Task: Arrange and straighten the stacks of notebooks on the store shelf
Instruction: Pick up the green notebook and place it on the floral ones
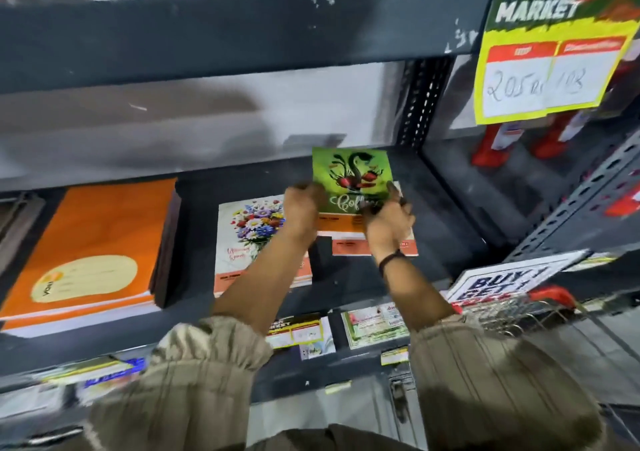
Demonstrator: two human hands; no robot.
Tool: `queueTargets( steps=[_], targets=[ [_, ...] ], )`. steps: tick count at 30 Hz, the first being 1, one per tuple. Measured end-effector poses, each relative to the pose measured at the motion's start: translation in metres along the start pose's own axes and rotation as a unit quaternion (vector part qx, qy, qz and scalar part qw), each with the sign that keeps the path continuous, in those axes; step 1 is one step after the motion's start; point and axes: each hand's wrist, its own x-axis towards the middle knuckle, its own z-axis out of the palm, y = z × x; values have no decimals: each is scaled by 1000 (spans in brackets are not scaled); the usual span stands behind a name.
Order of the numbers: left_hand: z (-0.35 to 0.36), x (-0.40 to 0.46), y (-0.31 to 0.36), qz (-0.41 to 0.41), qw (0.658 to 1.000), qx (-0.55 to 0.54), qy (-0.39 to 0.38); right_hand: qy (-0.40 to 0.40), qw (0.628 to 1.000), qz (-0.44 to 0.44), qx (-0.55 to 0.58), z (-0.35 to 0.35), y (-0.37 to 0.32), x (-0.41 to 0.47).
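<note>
A green notebook [351,173] with a coffee picture is tilted up above the grey metal shelf [433,208]. My left hand [304,208] grips its left edge and my right hand [386,223] grips its lower right corner. Under it lies another notebook with an orange band [353,246], partly covered by my wrists. A flower-cover notebook stack [249,242] lies just to the left, my left forearm crossing it. Further left sits a thick orange notebook stack [93,246] with a dark stack against its right side.
A slotted upright post [422,104] bounds the shelf bay on the right. A yellow price sign [550,52] hangs top right. A "Buy 1 Get 1" card [509,277] and a wire basket [519,312] are lower right. Price labels line the shelf's front edge [311,350].
</note>
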Motion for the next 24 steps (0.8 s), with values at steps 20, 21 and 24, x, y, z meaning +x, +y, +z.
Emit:
queueTargets(
  steps=[20, 21, 24],
  targets=[
    [-27, -31, -13, 104, 981, 152, 56, -17, 1000, -16, 4, -3, 15, 0],
    [-9, -29, -13, 79, 981, 176, 10, -27, 1000, 16, -6, -10, 24, 9],
    [33, -14, -28, -13, 967, 243, -78, -77, 996, 50, -12, -20, 42, 22]
  ],
)
